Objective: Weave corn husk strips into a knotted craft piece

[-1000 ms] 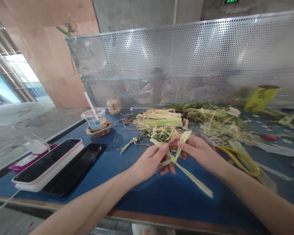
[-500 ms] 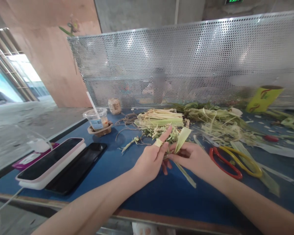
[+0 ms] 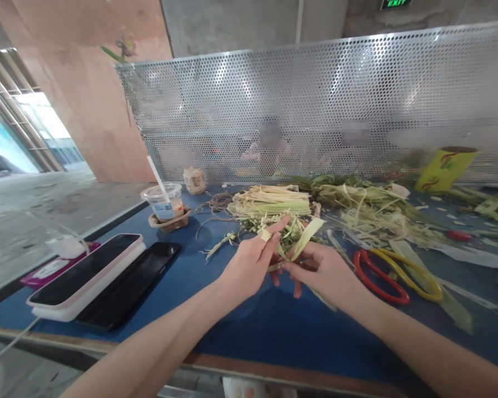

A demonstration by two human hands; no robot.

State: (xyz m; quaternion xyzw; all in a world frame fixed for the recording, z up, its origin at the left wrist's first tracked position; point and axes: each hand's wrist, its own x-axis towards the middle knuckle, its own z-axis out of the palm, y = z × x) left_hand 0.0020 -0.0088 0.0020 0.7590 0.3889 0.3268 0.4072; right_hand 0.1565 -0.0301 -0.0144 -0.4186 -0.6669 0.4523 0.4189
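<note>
Both my hands meet over the front middle of the blue table, working a pale green strip of corn husk (image 3: pixel 309 239). My left hand (image 3: pixel 253 260) is closed around part of the strip, its index finger stretched forward and a bit of husk wrapped about that finger. With thumb and fingertips my right hand (image 3: pixel 321 271) pinches the husk's lower part, while one end sticks up between the hands. Just beyond lies a cluster of small green buds (image 3: pixel 257 223), and behind it a bundle of pale husk strips (image 3: pixel 269 200). Fingers partly hide the held piece.
Scissors (image 3: pixel 398 273) with red and yellow handles lie right of my hand. Loose husks (image 3: pixel 369 207) and a yellow tube (image 3: pixel 446 168) are at right. A lidded cup (image 3: pixel 164 202) and phones (image 3: pixel 128 284) stand left. A perforated metal screen (image 3: pixel 274 99) rises behind.
The husk between my hands has shifted; its upright end now leans further over and shows a fold near my fingertips. Fingers beneath have spread apart a little. My right hand has turned slightly.
</note>
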